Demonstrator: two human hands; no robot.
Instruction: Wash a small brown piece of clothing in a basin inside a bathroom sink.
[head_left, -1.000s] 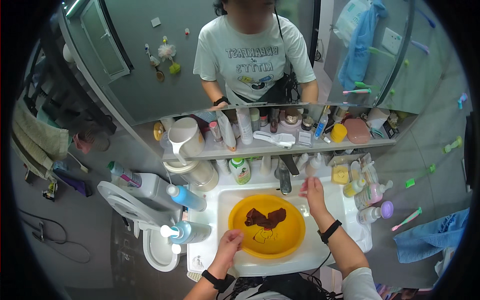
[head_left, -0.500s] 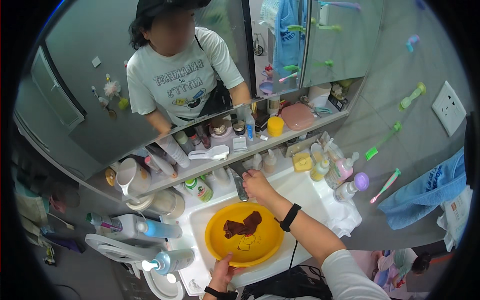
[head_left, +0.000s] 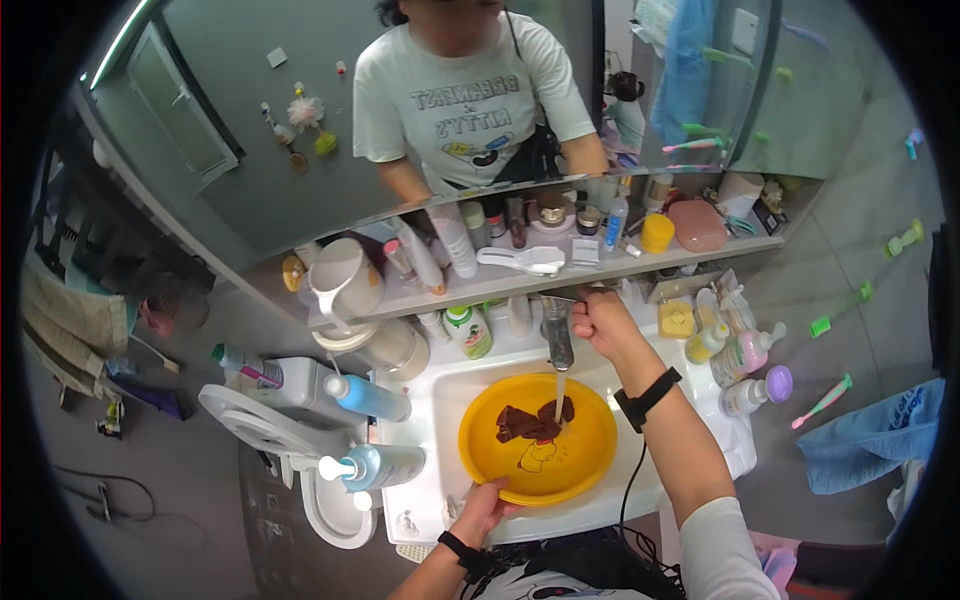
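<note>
Basin, yellow, in sink under tap, thin stream hitting brown cloth. Left hand clamped on rim; right hand closed on tap handle. Keep basin level, centred; flow moderate.

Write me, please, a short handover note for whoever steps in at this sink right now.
Left hand: grips the near rim of the yellow basin, which sits in the white sink.
Right hand: on the tap handle, above the faucet.
Done: water is running; a thin stream falls onto the brown cloth in the basin.
Left: the basin holds little water so far; the cloth lies bunched and unwashed; the tap is open.
</note>
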